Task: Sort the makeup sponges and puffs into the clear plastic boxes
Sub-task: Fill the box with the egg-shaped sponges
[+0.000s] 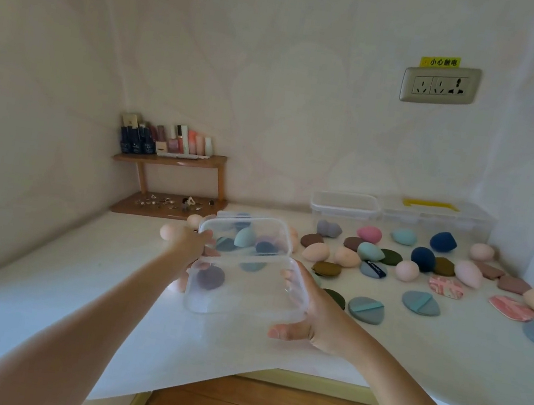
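My right hand (306,315) grips a clear plastic box (245,289) by its right side, held above the white counter. My left hand (192,243) holds a clear lid (247,232) raised at the box's far edge. Through the plastic I see a teal sponge (245,236) and a purple puff (210,277); whether they lie in the box or beneath it I cannot tell. Several sponges and puffs lie spread over the counter to the right, among them a pink sponge (369,234), a navy sponge (443,242) and a grey-blue puff (366,309).
Another clear box (345,205) and a larger clear box with a yellow handle (437,214) stand against the back wall. A wooden shelf (174,162) with bottles fills the back left corner. A wall socket (439,85) is above. The counter's front edge (301,379) drops to wooden floor.
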